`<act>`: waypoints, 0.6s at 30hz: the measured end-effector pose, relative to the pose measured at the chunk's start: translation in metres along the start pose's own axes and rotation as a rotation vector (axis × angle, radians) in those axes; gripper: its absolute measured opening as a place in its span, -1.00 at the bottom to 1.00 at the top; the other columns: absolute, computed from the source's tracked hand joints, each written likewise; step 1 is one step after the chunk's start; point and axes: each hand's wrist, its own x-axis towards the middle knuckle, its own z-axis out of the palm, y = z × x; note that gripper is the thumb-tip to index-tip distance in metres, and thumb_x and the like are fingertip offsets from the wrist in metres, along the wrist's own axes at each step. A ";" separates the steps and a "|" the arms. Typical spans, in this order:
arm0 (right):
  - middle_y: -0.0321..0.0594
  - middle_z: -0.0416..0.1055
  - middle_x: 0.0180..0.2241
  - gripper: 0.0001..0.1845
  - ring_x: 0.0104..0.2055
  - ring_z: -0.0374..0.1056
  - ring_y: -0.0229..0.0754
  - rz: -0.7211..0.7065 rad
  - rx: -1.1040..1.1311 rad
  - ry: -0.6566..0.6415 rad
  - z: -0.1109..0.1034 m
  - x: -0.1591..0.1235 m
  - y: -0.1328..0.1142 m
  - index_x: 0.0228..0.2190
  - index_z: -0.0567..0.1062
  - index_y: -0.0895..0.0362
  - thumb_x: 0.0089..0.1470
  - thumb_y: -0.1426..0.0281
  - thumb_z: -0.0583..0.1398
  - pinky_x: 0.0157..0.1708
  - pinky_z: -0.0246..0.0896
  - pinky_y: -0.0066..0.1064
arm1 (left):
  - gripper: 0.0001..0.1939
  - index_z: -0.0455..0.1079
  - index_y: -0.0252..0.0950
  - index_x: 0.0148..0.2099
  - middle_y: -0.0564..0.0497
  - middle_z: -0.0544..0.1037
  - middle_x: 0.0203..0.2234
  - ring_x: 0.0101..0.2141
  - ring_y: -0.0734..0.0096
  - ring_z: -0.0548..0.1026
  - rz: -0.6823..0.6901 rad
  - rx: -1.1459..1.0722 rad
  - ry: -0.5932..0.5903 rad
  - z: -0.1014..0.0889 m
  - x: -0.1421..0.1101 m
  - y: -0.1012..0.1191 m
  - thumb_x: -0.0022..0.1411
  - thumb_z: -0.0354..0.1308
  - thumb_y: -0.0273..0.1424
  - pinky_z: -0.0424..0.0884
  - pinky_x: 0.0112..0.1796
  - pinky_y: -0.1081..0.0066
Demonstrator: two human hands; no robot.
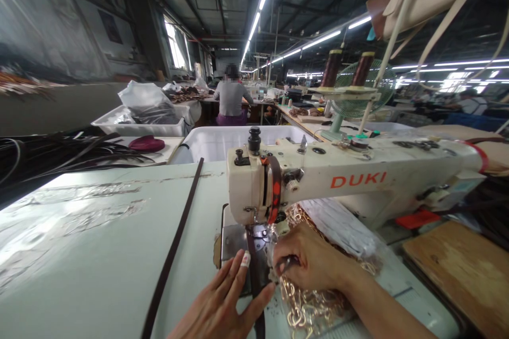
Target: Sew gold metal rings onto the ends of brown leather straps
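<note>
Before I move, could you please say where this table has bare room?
Broadly, left of the long dark strip; more narrowly, between it and the left hand. Crowded beside the machine arm: right hand, gold chains.

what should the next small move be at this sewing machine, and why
Probably the left hand should steady the dark strip and ease it straight toward the machine head: the strip runs in under it, between that hand's fingers and thumb, while the right hand looks occupied, curled around a small dark item.
</note>
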 end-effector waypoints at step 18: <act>-0.36 0.57 -0.31 -0.53 -0.31 0.46 -0.16 0.051 -0.113 0.067 0.005 0.003 0.001 -0.13 0.53 -0.09 -0.11 0.48 0.14 -0.20 0.12 -0.37 | -0.43 0.04 -0.17 0.32 -0.24 0.53 -0.12 -0.04 0.03 0.48 0.071 0.101 0.038 -0.022 0.017 -0.002 0.31 0.07 -0.37 0.47 -0.12 0.21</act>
